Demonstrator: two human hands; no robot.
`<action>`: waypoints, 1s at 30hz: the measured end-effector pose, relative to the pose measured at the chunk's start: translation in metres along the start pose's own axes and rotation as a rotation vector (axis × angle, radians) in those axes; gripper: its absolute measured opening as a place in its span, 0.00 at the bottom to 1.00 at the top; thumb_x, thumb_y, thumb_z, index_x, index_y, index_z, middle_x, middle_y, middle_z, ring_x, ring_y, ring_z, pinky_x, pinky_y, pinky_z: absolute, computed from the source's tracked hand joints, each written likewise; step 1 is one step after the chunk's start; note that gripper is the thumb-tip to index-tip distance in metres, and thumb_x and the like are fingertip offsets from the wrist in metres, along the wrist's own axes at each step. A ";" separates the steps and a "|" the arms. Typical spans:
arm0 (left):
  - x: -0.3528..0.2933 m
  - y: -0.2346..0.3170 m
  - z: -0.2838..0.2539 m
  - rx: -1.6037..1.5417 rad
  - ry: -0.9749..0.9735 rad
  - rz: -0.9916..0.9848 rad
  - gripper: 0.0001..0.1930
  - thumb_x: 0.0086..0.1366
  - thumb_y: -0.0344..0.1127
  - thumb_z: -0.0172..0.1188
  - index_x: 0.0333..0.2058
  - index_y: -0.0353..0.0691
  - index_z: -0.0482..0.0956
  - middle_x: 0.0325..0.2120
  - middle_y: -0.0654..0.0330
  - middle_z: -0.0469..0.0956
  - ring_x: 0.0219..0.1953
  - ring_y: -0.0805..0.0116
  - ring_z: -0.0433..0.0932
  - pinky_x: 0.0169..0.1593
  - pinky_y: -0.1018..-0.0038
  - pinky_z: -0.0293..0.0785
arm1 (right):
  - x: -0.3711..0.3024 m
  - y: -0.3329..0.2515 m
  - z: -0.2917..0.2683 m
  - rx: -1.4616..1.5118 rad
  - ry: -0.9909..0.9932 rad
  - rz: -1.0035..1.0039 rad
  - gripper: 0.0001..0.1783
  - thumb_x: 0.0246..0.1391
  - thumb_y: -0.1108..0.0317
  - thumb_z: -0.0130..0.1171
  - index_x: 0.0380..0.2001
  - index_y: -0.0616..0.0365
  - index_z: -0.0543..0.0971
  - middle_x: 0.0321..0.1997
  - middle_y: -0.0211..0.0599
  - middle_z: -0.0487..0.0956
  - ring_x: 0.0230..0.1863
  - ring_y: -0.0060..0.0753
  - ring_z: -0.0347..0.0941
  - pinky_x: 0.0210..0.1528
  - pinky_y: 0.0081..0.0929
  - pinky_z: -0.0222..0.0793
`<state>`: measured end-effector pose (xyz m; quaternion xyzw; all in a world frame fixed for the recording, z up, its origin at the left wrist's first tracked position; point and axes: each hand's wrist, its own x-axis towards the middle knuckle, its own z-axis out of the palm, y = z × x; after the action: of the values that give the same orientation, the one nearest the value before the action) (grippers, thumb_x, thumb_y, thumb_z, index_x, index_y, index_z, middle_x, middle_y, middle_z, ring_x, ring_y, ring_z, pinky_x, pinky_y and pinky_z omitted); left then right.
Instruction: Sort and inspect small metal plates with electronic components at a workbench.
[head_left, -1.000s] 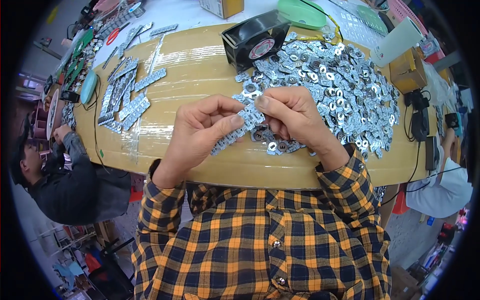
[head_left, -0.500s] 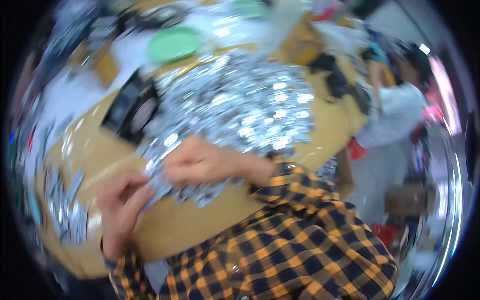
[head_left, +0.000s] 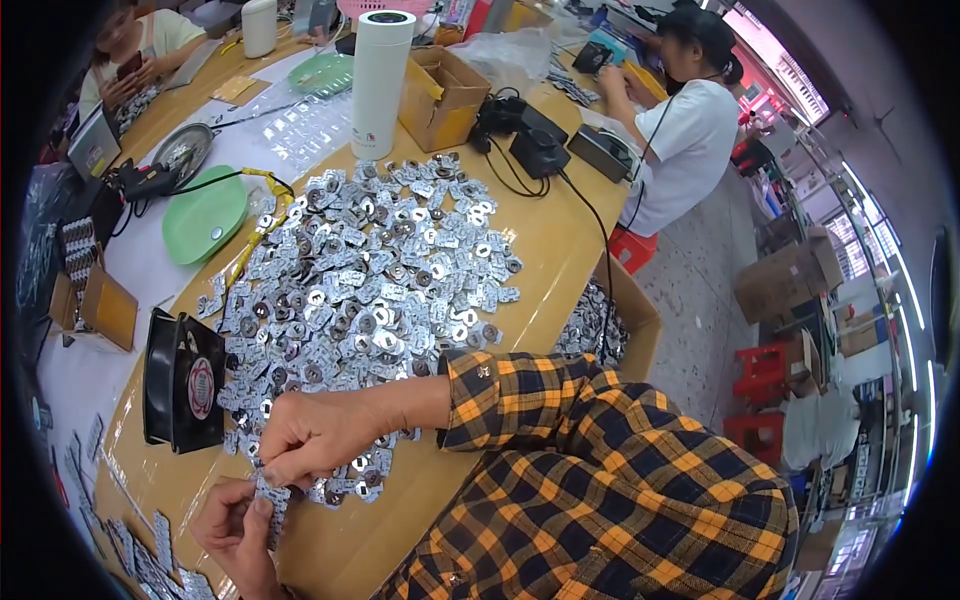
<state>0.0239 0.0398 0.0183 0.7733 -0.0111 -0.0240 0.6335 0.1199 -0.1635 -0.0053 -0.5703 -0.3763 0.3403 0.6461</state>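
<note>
Low on the left of the table, my left hand (head_left: 235, 525) pinches a silvery perforated metal strip (head_left: 273, 505) between thumb and fingers. My right hand (head_left: 305, 435) comes over from the right, its fingers closed at the strip's upper end; whatever small piece they may hold is hidden. Just beyond both hands spreads a big pile of small silvery metal parts (head_left: 370, 270), many with a round, darker centre. The black square fan (head_left: 185, 380) stands on edge left of my right hand, against the pile.
Several similar strips (head_left: 150, 560) lie at lower left. Behind the pile are a green dish (head_left: 205, 215), a white bottle (head_left: 380, 90), a cardboard box (head_left: 440, 100) and black power adapters (head_left: 540, 150). A box of parts (head_left: 640, 325) stands beside the table. Co-workers sit at far right (head_left: 690, 130) and far left (head_left: 150, 45).
The view has shifted and sharpened. My hands have come together, the right one now at the strip's upper end in my left hand.
</note>
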 end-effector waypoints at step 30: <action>-0.007 -0.010 -0.002 -0.039 -0.033 -0.169 0.04 0.60 0.26 0.61 0.33 0.32 0.79 0.23 0.62 0.77 0.20 0.81 0.68 0.24 0.86 0.61 | 0.003 0.016 0.019 -0.224 0.152 -0.325 0.17 0.49 0.66 0.55 0.14 0.67 0.71 0.13 0.51 0.69 0.15 0.48 0.64 0.20 0.39 0.56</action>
<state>0.0170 0.0439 0.0092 0.7584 0.0443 -0.0901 0.6440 0.1046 -0.1496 -0.0193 -0.5943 -0.4488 0.1436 0.6517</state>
